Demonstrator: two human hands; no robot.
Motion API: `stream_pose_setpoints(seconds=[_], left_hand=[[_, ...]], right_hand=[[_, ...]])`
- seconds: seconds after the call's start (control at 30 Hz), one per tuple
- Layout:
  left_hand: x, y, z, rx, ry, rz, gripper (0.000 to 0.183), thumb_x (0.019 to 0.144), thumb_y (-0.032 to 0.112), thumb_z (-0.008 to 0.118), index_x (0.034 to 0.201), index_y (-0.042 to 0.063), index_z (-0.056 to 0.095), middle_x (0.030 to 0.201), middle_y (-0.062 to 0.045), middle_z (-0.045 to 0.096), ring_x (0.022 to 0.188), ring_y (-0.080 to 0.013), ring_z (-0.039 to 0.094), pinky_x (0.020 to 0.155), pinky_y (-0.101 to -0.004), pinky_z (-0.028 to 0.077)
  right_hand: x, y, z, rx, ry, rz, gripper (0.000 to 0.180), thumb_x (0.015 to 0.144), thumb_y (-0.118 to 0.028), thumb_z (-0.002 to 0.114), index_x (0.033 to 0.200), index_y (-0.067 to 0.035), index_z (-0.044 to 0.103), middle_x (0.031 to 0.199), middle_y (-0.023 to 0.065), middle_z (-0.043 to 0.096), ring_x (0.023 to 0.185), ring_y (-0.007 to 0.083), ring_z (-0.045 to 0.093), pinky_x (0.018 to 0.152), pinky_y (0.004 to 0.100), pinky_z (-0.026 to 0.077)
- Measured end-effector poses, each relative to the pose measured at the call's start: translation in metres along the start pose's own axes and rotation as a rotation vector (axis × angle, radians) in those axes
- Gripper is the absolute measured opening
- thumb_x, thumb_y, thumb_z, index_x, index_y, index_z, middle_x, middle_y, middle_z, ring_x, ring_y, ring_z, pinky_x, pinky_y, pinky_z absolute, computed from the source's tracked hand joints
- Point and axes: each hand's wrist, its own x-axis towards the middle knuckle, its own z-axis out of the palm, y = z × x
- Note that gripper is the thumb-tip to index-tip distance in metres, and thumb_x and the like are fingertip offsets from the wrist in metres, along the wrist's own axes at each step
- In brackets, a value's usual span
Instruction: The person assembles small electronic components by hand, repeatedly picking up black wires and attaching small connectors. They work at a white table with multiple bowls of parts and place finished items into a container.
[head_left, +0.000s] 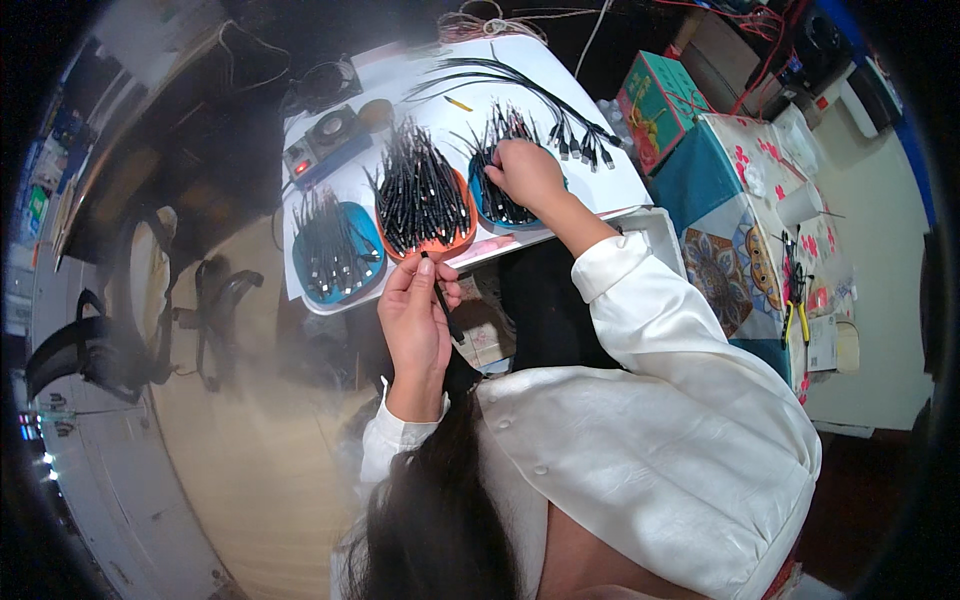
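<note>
My left hand (415, 319), palm up, pinches a short black cable piece (451, 321) with a connector at its lower end, just in front of an orange tray (444, 247). That tray is packed with black cable pieces (420, 191) whose stripped ends point away from me. Over at the right blue tray (534, 222), my right hand (527, 174) has its fingers curled among similar cable pieces (491, 187). Whether it grips one is hidden by the hand. A left blue tray (364, 217) carries more cable pieces (326, 247) with metal connectors.
Black USB cables (551, 101) lie across the white tabletop (607, 180) at the back right. A soldering station (324, 148) with a lit red light stands left, beside a round tin (375, 115). Yellow-handled pliers (795, 322) and a white cup (799, 204) are on the side table.
</note>
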Motion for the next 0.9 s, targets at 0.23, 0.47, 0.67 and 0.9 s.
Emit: stream_pose_setpoints(seconds=[0.23, 0.47, 0.67, 0.9], left_hand=[[-0.008, 0.006, -0.008, -0.015, 0.013, 0.041, 0.014, 0.097, 0.012, 0.054, 0.104, 0.001, 0.058, 0.083, -0.008, 0.064, 0.068, -0.0138, 0.058, 0.059, -0.0246, 0.047], [-0.018, 0.008, -0.002, -0.050, -0.028, 0.037, 0.015, 0.097, 0.013, 0.054, 0.102, 0.000, 0.059, 0.083, -0.008, 0.064, 0.068, -0.0142, 0.059, 0.059, -0.0244, 0.047], [-0.027, 0.016, -0.010, -0.041, 0.013, 0.087, 0.016, 0.097, 0.012, 0.055, 0.104, -0.001, 0.058, 0.083, -0.008, 0.064, 0.069, -0.0143, 0.060, 0.060, -0.0247, 0.048], [-0.019, 0.024, 0.016, -0.079, -0.037, 0.136, 0.017, 0.097, 0.010, 0.054, 0.107, -0.002, 0.059, 0.109, -0.014, 0.065, 0.100, -0.0199, 0.063, 0.082, -0.0369, 0.057]], right_hand=[[-0.007, 0.013, -0.006, 0.123, 0.161, 0.117, 0.020, 0.080, -0.022, 0.066, 0.075, -0.003, 0.064, 0.072, 0.0140, 0.065, 0.071, 0.0314, 0.065, 0.067, 0.0402, 0.051], [0.017, -0.001, 0.007, 0.091, 0.099, 0.081, 0.024, 0.080, -0.028, 0.067, 0.079, -0.004, 0.067, 0.077, 0.0160, 0.067, 0.075, 0.0331, 0.065, 0.069, 0.0426, 0.052], [0.026, -0.007, 0.005, 0.204, 0.125, 0.171, 0.023, 0.078, -0.029, 0.068, 0.080, -0.006, 0.070, 0.082, 0.0151, 0.068, 0.080, 0.0344, 0.066, 0.073, 0.0439, 0.053], [-0.083, -0.058, -0.074, 0.848, 0.148, -0.189, 0.013, 0.086, -0.013, 0.069, 0.086, -0.001, 0.064, 0.070, -0.0028, 0.057, 0.062, 0.0035, 0.049, 0.056, 0.0202, 0.041]])
